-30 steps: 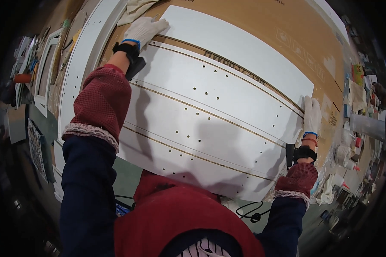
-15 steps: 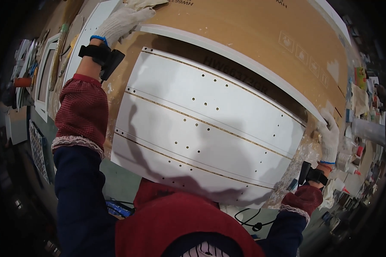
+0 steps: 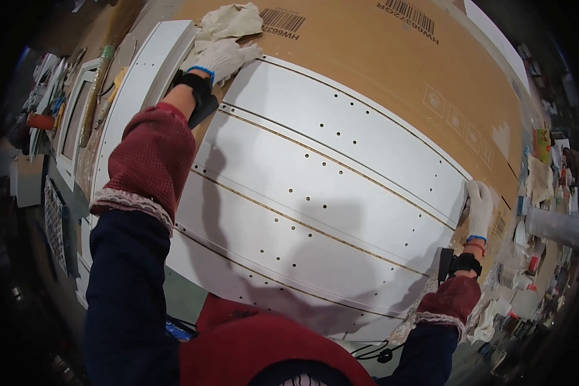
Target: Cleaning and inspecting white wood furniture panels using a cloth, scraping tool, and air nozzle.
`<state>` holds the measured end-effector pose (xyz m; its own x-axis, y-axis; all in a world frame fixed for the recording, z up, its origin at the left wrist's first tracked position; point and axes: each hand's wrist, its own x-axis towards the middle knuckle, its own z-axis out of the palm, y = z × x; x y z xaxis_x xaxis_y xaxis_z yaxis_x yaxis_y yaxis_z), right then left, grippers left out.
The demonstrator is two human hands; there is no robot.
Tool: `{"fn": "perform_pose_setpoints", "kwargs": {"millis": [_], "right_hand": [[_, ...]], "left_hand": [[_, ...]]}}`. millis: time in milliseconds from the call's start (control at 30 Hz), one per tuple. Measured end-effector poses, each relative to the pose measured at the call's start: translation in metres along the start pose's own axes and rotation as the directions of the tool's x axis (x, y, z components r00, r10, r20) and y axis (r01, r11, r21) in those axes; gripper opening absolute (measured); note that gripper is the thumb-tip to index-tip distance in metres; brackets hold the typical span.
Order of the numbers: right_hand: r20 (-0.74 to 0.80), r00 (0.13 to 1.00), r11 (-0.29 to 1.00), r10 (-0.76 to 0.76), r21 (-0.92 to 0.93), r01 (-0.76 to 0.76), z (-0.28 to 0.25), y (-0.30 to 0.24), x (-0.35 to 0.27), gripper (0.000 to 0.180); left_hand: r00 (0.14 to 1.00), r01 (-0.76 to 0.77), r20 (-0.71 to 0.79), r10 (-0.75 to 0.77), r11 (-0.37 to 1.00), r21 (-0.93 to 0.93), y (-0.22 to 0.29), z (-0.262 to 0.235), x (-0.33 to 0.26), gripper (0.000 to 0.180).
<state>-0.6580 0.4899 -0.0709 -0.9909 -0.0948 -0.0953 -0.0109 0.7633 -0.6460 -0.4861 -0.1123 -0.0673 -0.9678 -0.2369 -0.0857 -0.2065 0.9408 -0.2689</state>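
Several white panels (image 3: 289,212) with rows of small drilled holes and bare brown edges lie side by side in front of me. The farthest white panel (image 3: 315,96) lies flat alongside the others. My left hand (image 3: 222,59), in a white knitted glove with a blue cuff, is closed at its far left corner, the fingers along the edge. At its right end my right hand (image 3: 479,207), gloved the same way, has its fingers against the edge. The undersides of both hands are hidden.
Brown cardboard (image 3: 367,48) covers the table beyond the panels. A crumpled cream cloth (image 3: 230,24) lies by my left hand, and a long white board (image 3: 138,90) stretches along the left. Bottles and a clear cylinder (image 3: 555,222) crowd the right side.
The panel between my hands, raised on edge before, now lies flat against the row. Both hands have come down with it, my left one moving to the right. The row appears nearer me.
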Motion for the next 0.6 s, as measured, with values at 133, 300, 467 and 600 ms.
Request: {"fn": "perform_pose_setpoints", "kwargs": {"millis": [133, 300, 467, 600], "right_hand": [[-0.083, 0.992, 0.995, 0.094, 0.044, -0.09, -0.005, -0.01, -0.043, 0.029], [0.148, 0.989, 0.982, -0.019, 0.186, -0.009, -0.001, -0.04, -0.123, 0.016], [0.52, 0.854, 0.944, 0.018, 0.273, -0.187, 0.033, -0.092, -0.216, 0.019], [0.787, 0.518, 0.942, -0.334, 0.303, 0.148, 0.067, -0.134, -0.273, 0.022]], "left_hand": [[0.867, 0.494, 0.29, -0.405, 0.623, -0.607, 0.008, -0.03, -0.065, 0.052], [0.75, 0.632, 0.463, -0.473, 0.305, -0.712, 0.027, -0.031, -0.22, 0.052], [0.553, 0.701, 0.682, -0.478, -0.175, -0.691, 0.084, -0.049, -0.39, 0.042], [0.332, 0.756, 0.777, -0.535, -0.342, -0.558, 0.109, -0.046, -0.492, 0.044]]}}
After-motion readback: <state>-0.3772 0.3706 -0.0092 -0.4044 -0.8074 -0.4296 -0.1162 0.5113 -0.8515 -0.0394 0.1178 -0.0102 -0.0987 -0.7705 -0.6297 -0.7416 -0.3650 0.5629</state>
